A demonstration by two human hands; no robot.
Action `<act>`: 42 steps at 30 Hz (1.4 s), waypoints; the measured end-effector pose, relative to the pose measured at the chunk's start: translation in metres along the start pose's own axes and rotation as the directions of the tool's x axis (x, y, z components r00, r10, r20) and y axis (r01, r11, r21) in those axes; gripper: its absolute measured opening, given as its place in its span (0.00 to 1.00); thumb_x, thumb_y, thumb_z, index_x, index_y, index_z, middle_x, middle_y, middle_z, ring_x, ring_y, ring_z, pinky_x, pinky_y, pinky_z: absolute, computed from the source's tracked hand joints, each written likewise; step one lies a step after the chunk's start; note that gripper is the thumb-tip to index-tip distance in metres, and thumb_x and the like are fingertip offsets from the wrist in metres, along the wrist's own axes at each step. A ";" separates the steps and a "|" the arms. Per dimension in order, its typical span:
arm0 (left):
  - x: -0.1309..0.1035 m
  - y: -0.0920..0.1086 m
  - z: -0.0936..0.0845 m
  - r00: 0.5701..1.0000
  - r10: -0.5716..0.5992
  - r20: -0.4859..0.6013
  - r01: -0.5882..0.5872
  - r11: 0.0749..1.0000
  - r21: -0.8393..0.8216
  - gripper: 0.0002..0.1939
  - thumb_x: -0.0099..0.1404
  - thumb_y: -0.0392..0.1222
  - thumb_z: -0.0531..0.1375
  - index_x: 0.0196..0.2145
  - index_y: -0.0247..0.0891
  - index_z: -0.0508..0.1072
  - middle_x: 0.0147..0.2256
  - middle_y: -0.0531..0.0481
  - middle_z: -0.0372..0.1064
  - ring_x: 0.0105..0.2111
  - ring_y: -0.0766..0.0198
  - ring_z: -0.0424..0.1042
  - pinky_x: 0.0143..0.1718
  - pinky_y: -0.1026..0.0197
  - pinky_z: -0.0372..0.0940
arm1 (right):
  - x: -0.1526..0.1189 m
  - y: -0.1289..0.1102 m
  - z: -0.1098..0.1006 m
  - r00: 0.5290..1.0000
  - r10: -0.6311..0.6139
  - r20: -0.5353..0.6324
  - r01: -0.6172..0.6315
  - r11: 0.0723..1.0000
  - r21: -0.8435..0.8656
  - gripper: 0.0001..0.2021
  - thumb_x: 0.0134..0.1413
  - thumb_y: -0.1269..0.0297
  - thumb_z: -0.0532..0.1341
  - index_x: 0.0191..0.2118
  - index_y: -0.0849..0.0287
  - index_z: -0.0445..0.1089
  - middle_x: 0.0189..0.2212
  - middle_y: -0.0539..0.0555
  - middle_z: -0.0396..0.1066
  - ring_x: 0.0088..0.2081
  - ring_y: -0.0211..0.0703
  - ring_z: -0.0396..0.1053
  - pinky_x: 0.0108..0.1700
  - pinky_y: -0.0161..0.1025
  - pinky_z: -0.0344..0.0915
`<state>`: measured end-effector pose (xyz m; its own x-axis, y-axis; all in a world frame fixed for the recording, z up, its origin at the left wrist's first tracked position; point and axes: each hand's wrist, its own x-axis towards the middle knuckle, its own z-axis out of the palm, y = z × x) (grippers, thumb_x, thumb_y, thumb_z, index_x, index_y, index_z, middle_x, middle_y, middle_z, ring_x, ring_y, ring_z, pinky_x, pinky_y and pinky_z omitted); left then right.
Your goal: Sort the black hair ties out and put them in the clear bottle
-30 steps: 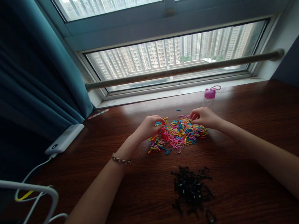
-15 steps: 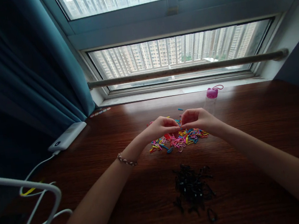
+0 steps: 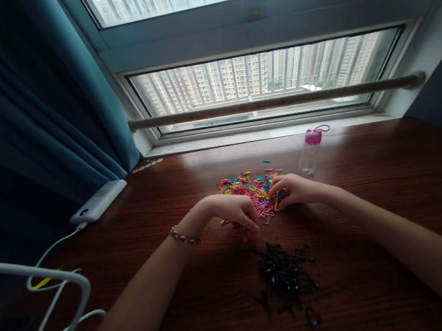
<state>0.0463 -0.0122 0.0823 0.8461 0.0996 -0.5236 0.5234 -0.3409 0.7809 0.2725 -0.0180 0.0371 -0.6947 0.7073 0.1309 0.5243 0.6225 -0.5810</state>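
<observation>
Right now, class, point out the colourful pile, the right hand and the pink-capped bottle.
Colourful pile [image 3: 257,189]: head view, its uncovered middle.
Right hand [image 3: 298,188]: head view, its back.
Pink-capped bottle [image 3: 310,155]: head view, clear body.

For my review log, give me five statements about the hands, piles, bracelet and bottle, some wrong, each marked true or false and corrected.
1. The right hand is at the multicoloured pile. True.
2. The left hand is short of the black pile. True.
3. The black pile lies farther from the person than the multicoloured pile. False: it lies nearer.
4. A bracelet is on the right wrist. False: the bracelet is on the left wrist.
5. A pink-lidded clear bottle stands upright on the table. True.
</observation>
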 end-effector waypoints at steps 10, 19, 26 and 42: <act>0.020 -0.033 -0.008 0.647 0.300 -0.700 0.190 0.826 0.530 0.17 0.52 0.43 0.62 0.41 0.37 0.71 0.41 0.44 0.67 0.42 0.58 0.66 0.44 0.58 0.60 | 0.000 0.022 -0.006 0.880 0.184 -0.438 -0.103 0.974 0.202 0.08 0.47 0.66 0.59 0.33 0.60 0.73 0.32 0.54 0.72 0.34 0.43 0.70 0.36 0.38 0.68; 0.012 -0.045 -0.016 0.619 0.238 -0.749 0.249 0.845 0.474 0.07 0.56 0.38 0.55 0.25 0.34 0.71 0.23 0.51 0.67 0.24 0.68 0.64 0.27 0.68 0.57 | -0.002 0.025 -0.001 0.948 0.179 -0.265 -0.207 0.975 -0.083 0.06 0.40 0.72 0.63 0.28 0.59 0.75 0.30 0.53 0.70 0.31 0.41 0.68 0.36 0.36 0.65; -0.005 -0.052 -0.031 0.368 0.204 -0.907 0.348 0.875 0.338 0.07 0.54 0.35 0.55 0.28 0.34 0.72 0.25 0.50 0.70 0.25 0.67 0.66 0.27 0.68 0.58 | -0.002 0.020 -0.012 0.820 0.278 -0.500 -0.217 0.960 0.178 0.06 0.44 0.65 0.61 0.28 0.62 0.73 0.26 0.53 0.72 0.28 0.42 0.69 0.32 0.37 0.66; -0.014 -0.065 -0.039 0.621 -0.082 -0.779 0.372 0.906 0.201 0.35 0.37 0.49 0.67 0.45 0.36 0.69 0.41 0.44 0.68 0.39 0.57 0.67 0.36 0.63 0.62 | 0.004 0.016 0.019 0.975 -0.020 -0.220 -0.015 0.987 -0.157 0.07 0.49 0.64 0.61 0.36 0.57 0.73 0.40 0.56 0.70 0.42 0.47 0.66 0.46 0.44 0.60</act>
<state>0.0045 0.0450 0.0517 0.5615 0.8181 -0.1241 0.7687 -0.4601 0.4444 0.2690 -0.0114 0.0127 -0.5798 0.7511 0.3157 0.6059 0.6566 -0.4492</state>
